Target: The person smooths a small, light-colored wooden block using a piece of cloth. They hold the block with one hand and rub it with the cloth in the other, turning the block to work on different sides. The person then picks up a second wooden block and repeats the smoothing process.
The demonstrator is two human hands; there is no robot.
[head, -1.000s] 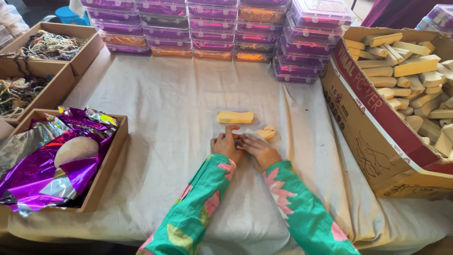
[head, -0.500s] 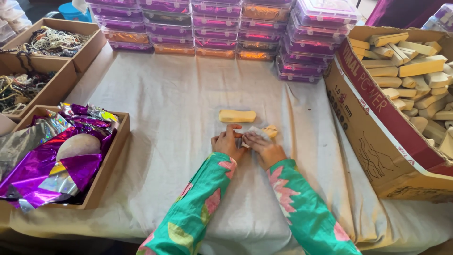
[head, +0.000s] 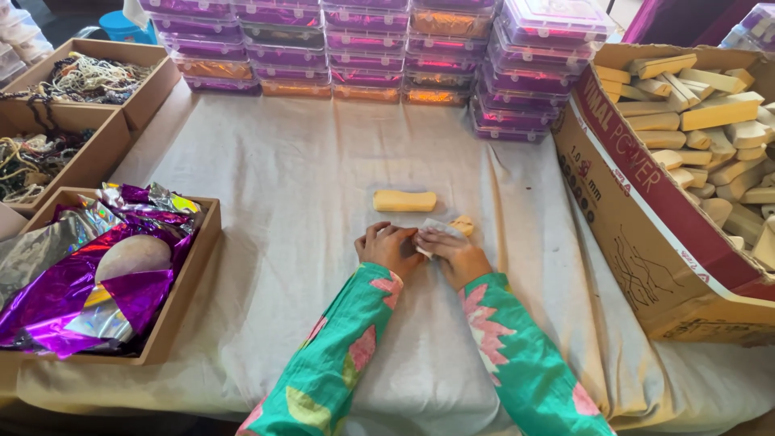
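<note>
Pale yellow, the small block (head: 462,225) sits on the white cloth (head: 282,202) under your fingertips, half covered by a clear wrapper (head: 429,232). Your left hand (head: 389,249) and right hand (head: 457,255) both pinch that wrapper, pressing it flat to the cloth. Another yellow bar (head: 404,201) lies just beyond them.

The table cloth (head: 291,202) is matt, creased fabric. The foil sheets (head: 73,282) gleam purple and silver, crinkled, in a plain cardboard tray (head: 190,282). The stacked boxes (head: 371,40) are glossy clear plastic. The yellow bar (head: 404,201) looks smooth, waxy and dull. The big carton (head: 646,218) is rough brown cardboard.
</note>
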